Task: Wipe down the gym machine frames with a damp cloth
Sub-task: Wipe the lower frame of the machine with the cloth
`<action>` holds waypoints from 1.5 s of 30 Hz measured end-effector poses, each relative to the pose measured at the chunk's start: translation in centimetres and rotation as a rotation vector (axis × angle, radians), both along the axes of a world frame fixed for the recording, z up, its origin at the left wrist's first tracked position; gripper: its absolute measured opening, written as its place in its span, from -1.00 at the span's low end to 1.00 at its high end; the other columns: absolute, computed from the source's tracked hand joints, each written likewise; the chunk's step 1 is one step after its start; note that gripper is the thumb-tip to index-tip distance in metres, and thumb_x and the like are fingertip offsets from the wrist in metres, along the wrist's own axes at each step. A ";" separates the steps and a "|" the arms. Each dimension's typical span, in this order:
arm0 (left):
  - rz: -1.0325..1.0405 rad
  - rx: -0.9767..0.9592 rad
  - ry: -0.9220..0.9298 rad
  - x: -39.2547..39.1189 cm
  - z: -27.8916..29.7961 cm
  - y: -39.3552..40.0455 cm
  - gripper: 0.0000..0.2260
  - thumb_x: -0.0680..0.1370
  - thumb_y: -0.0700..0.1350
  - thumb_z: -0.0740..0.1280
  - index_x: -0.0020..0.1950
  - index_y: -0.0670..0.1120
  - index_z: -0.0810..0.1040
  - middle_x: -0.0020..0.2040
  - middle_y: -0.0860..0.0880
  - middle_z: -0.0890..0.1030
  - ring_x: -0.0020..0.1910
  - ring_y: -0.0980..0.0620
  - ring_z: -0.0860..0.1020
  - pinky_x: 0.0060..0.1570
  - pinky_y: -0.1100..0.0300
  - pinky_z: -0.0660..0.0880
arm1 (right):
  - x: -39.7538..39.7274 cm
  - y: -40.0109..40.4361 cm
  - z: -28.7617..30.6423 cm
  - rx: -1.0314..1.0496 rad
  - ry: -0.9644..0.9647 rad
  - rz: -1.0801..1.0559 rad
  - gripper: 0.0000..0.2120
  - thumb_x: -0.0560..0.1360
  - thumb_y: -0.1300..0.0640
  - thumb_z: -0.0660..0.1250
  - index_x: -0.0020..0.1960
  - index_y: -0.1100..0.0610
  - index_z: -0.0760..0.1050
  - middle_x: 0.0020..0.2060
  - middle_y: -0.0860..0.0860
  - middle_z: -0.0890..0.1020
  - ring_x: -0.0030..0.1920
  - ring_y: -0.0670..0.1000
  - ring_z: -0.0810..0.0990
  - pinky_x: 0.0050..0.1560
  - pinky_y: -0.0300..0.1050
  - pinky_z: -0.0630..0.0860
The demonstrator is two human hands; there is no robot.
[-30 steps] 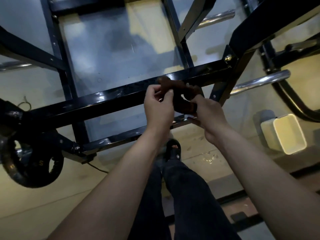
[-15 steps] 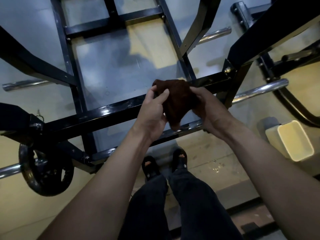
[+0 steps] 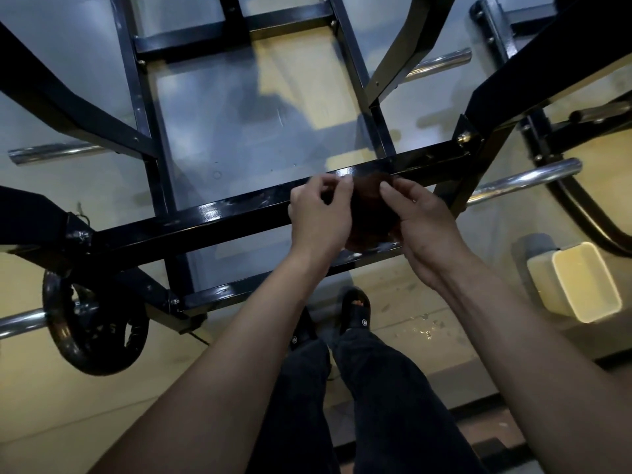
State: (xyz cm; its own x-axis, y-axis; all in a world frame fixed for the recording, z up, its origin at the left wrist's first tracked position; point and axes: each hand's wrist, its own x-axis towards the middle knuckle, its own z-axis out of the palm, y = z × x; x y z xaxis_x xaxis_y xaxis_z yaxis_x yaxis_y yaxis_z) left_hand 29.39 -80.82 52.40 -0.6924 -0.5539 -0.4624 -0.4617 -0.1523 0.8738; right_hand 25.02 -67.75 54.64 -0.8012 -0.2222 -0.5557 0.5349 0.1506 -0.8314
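Writing: the weight plate at near left carries raised lettering, but only a stray "S" comes through; the rest is too dark to read. Your sandals each show a small round white logo on the strap, too small to make out.

Your cloth, dark brown, sits bunched between your two hands, right against the long black crossbar of the machine frame that runs from near left up to far right. Left hand: thumb and fingertips pinch the cloth's left edge, the other fingers curled. Right hand: thumb on top, fingers wrapped under the cloth's right side. Both grips are clamped on the cloth.

Against half a second ago: the cloth was then lifted and spread wider, hanging in a point above the crossbar; now it is gathered smaller and lower, level with the bar. Your hands have closed toward each other.

Elsewhere: a pale yellow tub on the floor at near right, with wet spots on the floor between it and your feet. Chrome bars stick out at right and far left. You wear dark trousers.
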 end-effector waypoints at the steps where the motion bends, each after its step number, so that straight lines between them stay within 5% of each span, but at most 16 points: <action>1: -0.048 -0.050 -0.016 -0.1 0.3 0.3 -0.70 0.48 0.37 0.32 -0.01 0.18 0.60 0.14 -0.07 0.60 0.18 -0.14 0.59 0.09 -0.15 0.63 | 0.1 0.1 0.2 -0.012 -0.001 -0.008 -0.86 0.68 0.08 0.32 0.18 0.06 0.60 -0.01 0.04 0.74 -0.11 -0.08 0.75 -0.25 -0.20 0.63; 3: -0.085 -0.039 -0.019 -0.1 0.8 0.9 -0.63 0.45 0.42 0.34 -0.02 0.16 0.64 0.10 -0.03 0.63 0.14 -0.04 0.61 0.14 -0.10 0.62 | 0.2 0.2 0.4 -0.030 -0.008 0.010 -0.83 0.69 0.08 0.30 0.21 0.07 0.62 0.01 0.02 0.75 -0.06 -0.10 0.75 -0.21 -0.24 0.62; 6: -0.138 0.016 0.045 0.0 2.0 1.4 -0.75 0.54 0.19 0.43 0.10 0.07 0.69 0.06 0.04 0.69 0.06 0.08 0.67 0.13 -0.02 0.64 | 0.0 0.6 1.5 -0.014 0.026 0.037 -0.83 0.68 0.10 0.31 0.19 0.07 0.64 0.03 0.01 0.76 0.06 -0.06 0.73 -0.07 -0.23 0.63; 10: -0.162 -0.027 0.050 -0.6 4.6 1.5 -0.77 0.68 0.01 0.31 0.10 -0.02 0.75 -0.06 0.09 0.74 -0.03 0.12 0.68 0.05 0.11 0.62 | -0.3 1.4 3.9 0.032 0.065 -0.037 -0.83 0.68 0.09 0.32 0.20 0.10 0.63 0.02 0.06 0.75 0.07 0.05 0.73 -0.11 -0.06 0.68; 14: -0.073 -0.073 0.036 -1.1 7.5 1.7 -0.69 0.70 -0.05 0.24 -0.06 -0.20 0.68 -0.15 -0.13 0.69 -0.14 0.02 0.62 -0.02 -0.07 0.62 | -0.6 1.8 6.5 0.039 0.070 -0.208 -0.90 0.67 0.10 0.34 0.07 0.06 0.63 -0.04 0.05 0.76 -0.02 0.06 0.75 -0.17 -0.02 0.69; 18: 0.145 0.135 0.024 -1.9 9.8 -0.3 -0.75 0.67 -0.11 0.25 -0.12 -0.20 0.58 -0.16 -0.17 0.62 -0.16 -0.13 0.60 -0.01 -0.02 0.59 | -2.4 3.3 8.4 0.069 0.110 -0.397 -0.84 0.69 0.21 0.26 -0.02 0.10 0.57 -0.20 0.03 0.65 -0.10 0.03 0.65 -0.08 -0.10 0.58; 21: 0.135 0.346 0.054 -2.7 12.3 -1.4 -0.79 0.70 -0.18 0.23 -0.10 -0.11 0.57 -0.22 -0.10 0.61 -0.27 -0.01 0.60 -0.16 0.10 0.54 | -3.7 3.8 10.3 0.059 0.058 -0.442 -0.88 0.68 0.22 0.27 0.02 0.11 0.56 -0.17 0.03 0.64 -0.11 0.05 0.65 -0.19 -0.14 0.57; 24: 0.031 0.380 0.042 -3.9 15.4 -1.9 -0.78 0.71 -0.08 0.22 0.15 -0.16 0.61 0.04 -0.16 0.69 0.01 -0.09 0.68 -0.03 0.06 0.56 | -4.2 3.6 12.3 0.120 -0.008 -0.316 -0.93 0.65 0.23 0.32 0.05 0.18 0.58 -0.08 0.11 0.68 -0.12 0.06 0.69 -0.29 -0.15 0.59; 26: -0.058 0.331 0.033 -4.6 17.6 -2.3 -0.66 0.68 0.10 0.27 0.25 -0.13 0.61 0.10 -0.08 0.68 0.11 -0.07 0.65 0.10 0.05 0.56 | -4.7 3.2 13.8 0.179 -0.009 -0.145 -0.89 0.60 0.16 0.39 0.07 0.20 0.59 -0.03 0.14 0.70 -0.09 0.07 0.71 -0.18 -0.08 0.64; 29: -0.304 0.122 0.091 -4.7 20.2 -3.5 -0.85 0.61 0.05 0.39 0.02 -0.01 0.61 -0.13 -0.08 0.67 -0.11 -0.08 0.63 -0.10 0.06 0.55 | -5.3 1.6 16.6 0.265 0.068 0.033 -0.45 0.55 0.02 0.43 0.48 0.13 0.40 0.18 0.08 0.62 0.11 0.05 0.66 0.16 -0.03 0.59; 31: -0.444 -0.057 0.134 -4.7 21.6 -4.7 -0.87 0.57 0.04 0.39 0.07 0.04 0.61 -0.09 -0.11 0.70 -0.10 -0.11 0.66 -0.08 -0.01 0.56 | -5.8 0.3 18.8 0.222 0.196 0.130 -0.44 0.59 0.16 0.35 0.57 0.06 0.33 0.19 0.00 0.58 0.09 -0.05 0.58 0.12 -0.16 0.49; 34: -0.731 -0.307 0.137 -4.4 25.4 -6.7 -0.84 0.65 -0.01 0.36 0.21 0.04 0.58 0.04 -0.07 0.71 -0.02 -0.03 0.68 0.03 0.10 0.61 | -7.3 -1.0 21.5 0.174 0.437 0.411 -0.29 0.51 0.31 0.33 0.59 -0.12 0.31 0.47 -0.07 0.47 0.32 -0.13 0.52 0.35 -0.13 0.46; 37: -0.848 -0.597 0.008 -4.6 28.2 -8.8 -0.79 0.68 -0.13 0.26 0.27 0.01 0.59 -0.10 -0.10 0.69 -0.25 0.00 0.64 -0.25 0.15 0.58 | -8.5 -2.1 24.5 0.317 0.594 0.772 -0.32 0.52 0.29 0.40 0.52 -0.21 0.38 0.28 -0.17 0.55 -0.02 -0.28 0.59 0.03 -0.25 0.55; 41: -0.814 -0.661 0.011 -4.0 30.7 -10.7 -0.85 0.64 -0.11 0.31 0.04 -0.14 0.63 -0.24 -0.12 0.61 -0.29 -0.07 0.58 -0.26 0.04 0.54 | -9.6 -3.0 27.2 0.496 0.827 0.834 -0.82 0.47 -0.09 0.55 0.04 -0.09 0.71 0.04 -0.20 0.59 0.01 -0.13 0.56 0.18 0.00 0.47; 43: -0.780 -0.611 0.063 -3.1 31.2 -11.5 -0.78 0.59 -0.01 0.43 -0.08 -0.17 0.59 -0.26 -0.09 0.60 -0.29 -0.01 0.58 -0.22 0.10 0.56 | -9.5 -3.3 28.6 0.376 0.749 0.739 -0.80 0.47 -0.01 0.56 -0.03 0.10 0.69 -0.10 -0.08 0.68 -0.10 -0.14 0.60 0.12 -0.02 0.50; 45: -0.755 -0.564 0.053 -2.4 31.1 -12.4 -0.79 0.52 0.03 0.51 -0.06 -0.10 0.62 -0.20 -0.09 0.66 -0.25 0.02 0.62 -0.12 0.07 0.63 | -9.2 -3.7 30.2 0.274 0.724 0.676 -0.58 0.36 -0.07 0.55 -0.06 0.27 0.58 -0.22 0.12 0.64 -0.17 -0.02 0.59 0.02 0.01 0.51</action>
State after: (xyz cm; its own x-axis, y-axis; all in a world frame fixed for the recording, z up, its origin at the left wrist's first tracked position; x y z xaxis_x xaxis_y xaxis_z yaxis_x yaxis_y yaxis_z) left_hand 26.95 -93.19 83.50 -0.9718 -0.0824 -0.2212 -0.2235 0.6226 0.7500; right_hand 15.79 -71.43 84.84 -0.7184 -0.6900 -0.0885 -0.3483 0.4669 -0.8128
